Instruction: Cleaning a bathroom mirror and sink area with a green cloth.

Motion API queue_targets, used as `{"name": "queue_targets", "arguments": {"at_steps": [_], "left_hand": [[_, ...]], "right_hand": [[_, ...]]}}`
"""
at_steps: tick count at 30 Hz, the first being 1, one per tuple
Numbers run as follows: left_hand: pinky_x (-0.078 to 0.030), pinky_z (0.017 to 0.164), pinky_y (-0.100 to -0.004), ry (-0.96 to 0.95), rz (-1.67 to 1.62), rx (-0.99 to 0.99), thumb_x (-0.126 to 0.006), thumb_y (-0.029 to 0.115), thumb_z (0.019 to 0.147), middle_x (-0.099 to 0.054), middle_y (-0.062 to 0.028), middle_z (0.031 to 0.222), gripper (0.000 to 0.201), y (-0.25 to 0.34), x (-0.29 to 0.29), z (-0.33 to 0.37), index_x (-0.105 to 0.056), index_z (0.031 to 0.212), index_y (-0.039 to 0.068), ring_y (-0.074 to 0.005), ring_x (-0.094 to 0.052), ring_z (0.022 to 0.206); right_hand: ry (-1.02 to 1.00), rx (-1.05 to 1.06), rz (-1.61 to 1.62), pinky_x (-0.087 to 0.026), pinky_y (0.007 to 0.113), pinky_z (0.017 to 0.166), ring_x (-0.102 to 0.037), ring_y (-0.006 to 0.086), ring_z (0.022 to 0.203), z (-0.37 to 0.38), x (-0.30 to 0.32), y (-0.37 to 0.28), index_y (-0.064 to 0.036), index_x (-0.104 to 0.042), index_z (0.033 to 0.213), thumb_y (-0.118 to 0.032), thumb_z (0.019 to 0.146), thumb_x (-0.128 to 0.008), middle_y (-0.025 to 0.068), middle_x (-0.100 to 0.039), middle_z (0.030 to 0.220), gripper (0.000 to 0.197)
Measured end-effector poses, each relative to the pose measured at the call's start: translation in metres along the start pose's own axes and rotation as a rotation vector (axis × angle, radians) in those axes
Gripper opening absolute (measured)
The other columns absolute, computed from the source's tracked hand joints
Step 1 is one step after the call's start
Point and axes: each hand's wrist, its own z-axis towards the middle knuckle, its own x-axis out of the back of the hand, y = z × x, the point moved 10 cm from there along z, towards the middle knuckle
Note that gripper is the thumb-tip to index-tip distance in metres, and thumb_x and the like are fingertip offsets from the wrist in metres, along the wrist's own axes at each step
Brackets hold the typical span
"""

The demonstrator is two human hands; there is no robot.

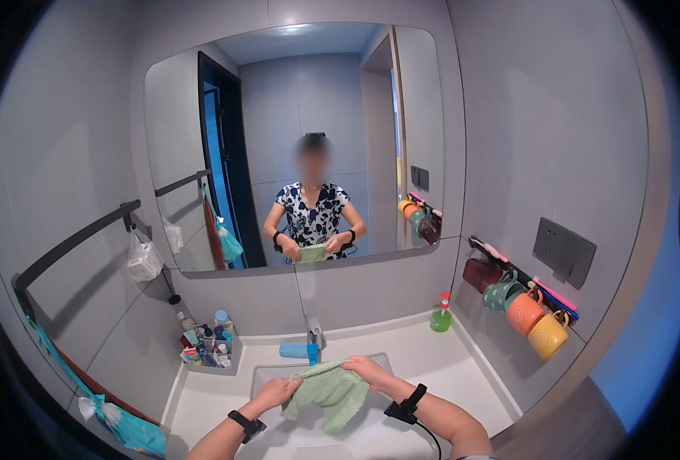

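Observation:
A light green cloth (pixel 328 402) hangs spread between my two hands, above the white sink basin (pixel 267 431). My left hand (pixel 277 391) is closed on its upper left corner. On the upper right corner my right hand (pixel 369 372) grips the fabric between thumb and fingers. The cloth droops in loose folds with its lower edge free. Just beyond it stands the faucet (pixel 315 333), with a blue piece at its spout. The mirror (pixel 298 107) reflects me holding the same cloth at waist height.
A grey organizer (pixel 225 366) with bottles and tubes stands at the counter's left. Toward the back right is a green soap bottle (pixel 440 314) with a red pump. A blue box (pixel 294 350) lies beside the faucet. Cups, including a yellow mug (pixel 548 337), hang on the right wall.

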Motion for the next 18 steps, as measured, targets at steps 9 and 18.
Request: {"name": "queue_targets", "arguments": {"at_steps": [9,18], "left_hand": [[-0.052,0.083,-0.0349,-0.173,-1.138,-0.119,-0.038,0.038,0.099,-0.061,-0.0073,0.105,0.042,0.078,-0.009,-0.025,-0.048,0.12,0.003,-0.0188,-0.063,0.094],[-0.052,0.083,-0.0309,0.076,-1.069,-0.324,-0.04,0.034,0.099,-0.06,-0.0099,0.106,0.038,0.153,0.051,-0.04,-0.049,0.116,0.001,-0.018,-0.061,0.095]], "right_hand": [[-0.595,0.346,-0.678,-0.047,0.025,0.077,-0.054,0.0099,0.093,-0.054,-0.122,-0.066,0.0014,-0.051,0.119,-0.02,0.088,-0.058,0.005,-0.057,0.102,0.038],[-0.141,0.073,0.462,-0.042,0.037,0.092,-0.052,0.019,0.109,0.013,-0.033,0.022,-0.0083,-0.049,0.125,-0.045,0.095,-0.044,0.0076,-0.054,0.119,0.047]]}}
